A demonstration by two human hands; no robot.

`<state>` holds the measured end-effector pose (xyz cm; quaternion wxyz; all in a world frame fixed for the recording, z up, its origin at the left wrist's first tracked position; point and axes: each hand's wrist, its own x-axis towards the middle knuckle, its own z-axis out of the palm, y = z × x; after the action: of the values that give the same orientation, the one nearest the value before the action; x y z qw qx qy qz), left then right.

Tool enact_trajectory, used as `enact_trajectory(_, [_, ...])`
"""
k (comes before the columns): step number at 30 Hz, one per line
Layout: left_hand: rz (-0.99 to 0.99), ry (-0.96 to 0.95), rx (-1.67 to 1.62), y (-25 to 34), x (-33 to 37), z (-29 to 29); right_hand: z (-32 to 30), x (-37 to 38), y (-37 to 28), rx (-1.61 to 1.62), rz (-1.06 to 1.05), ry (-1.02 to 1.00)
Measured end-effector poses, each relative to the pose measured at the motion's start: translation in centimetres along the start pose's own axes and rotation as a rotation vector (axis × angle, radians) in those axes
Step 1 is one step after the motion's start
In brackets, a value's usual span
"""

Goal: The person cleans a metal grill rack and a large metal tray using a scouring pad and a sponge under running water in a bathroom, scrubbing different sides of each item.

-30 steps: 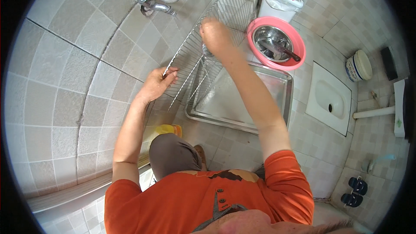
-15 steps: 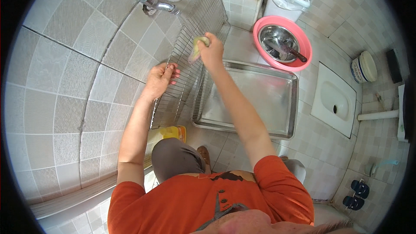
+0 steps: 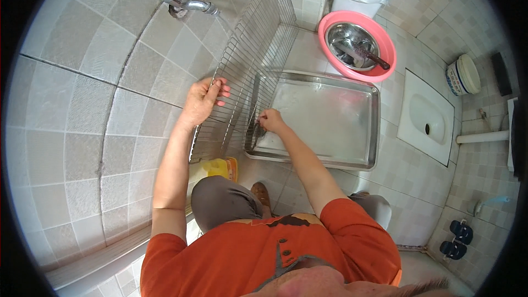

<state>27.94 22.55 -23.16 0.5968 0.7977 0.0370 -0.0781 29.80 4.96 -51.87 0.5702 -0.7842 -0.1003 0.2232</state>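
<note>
A wire rack (image 3: 254,38) leans upright along the tiled wall on the left, its lower side at the left end of a large metal tray (image 3: 330,126). My left hand (image 3: 203,102) grips the rack's near upper edge, thumb and fingers closed around the wires. Low on the rack, above the tray's left rim, my right hand (image 3: 270,121) is pinched on a small scrubbing pad (image 3: 258,130). Only a dark bit of the pad shows below the fingers. Some wires pass behind my hands.
A wall tap (image 3: 192,3) with a hose is at upper left. Beyond the tray, a pink basin (image 3: 325,25) holds a metal bowl (image 3: 331,41) and a dark-handled utensil (image 3: 377,61). A squat toilet (image 3: 410,132) is right; a yellow container (image 3: 217,169) stands near my knee.
My right hand has moved down from the upper rack toward its lower part by the tray's left rim. My left hand keeps its hold on the rack.
</note>
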Motion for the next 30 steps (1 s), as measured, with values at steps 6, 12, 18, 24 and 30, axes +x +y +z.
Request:
enact_trajectory(6, [0.017,-0.077,0.01,0.4,0.4,-0.1,-10.2,-2.1,6.0,0.136,0.237,0.251])
enact_trajectory(12, [-0.005,-0.067,-0.062,1.0,2.6,0.4,-15.8,-2.4,0.2,0.301,-0.073,0.418])
enact_trajectory(18, [-0.08,-0.025,-0.032,4.3,2.5,0.2,-14.7,2.0,-11.9,1.083,-0.022,0.465])
enact_trajectory(24, [-0.085,0.012,-0.032,3.2,0.1,-1.2,-11.2,6.2,-22.7,1.176,-0.138,0.356])
enact_trajectory(30, [-0.071,-0.01,-0.057,3.2,0.0,-1.0,-8.2,7.5,-31.2,0.699,-0.334,0.36])
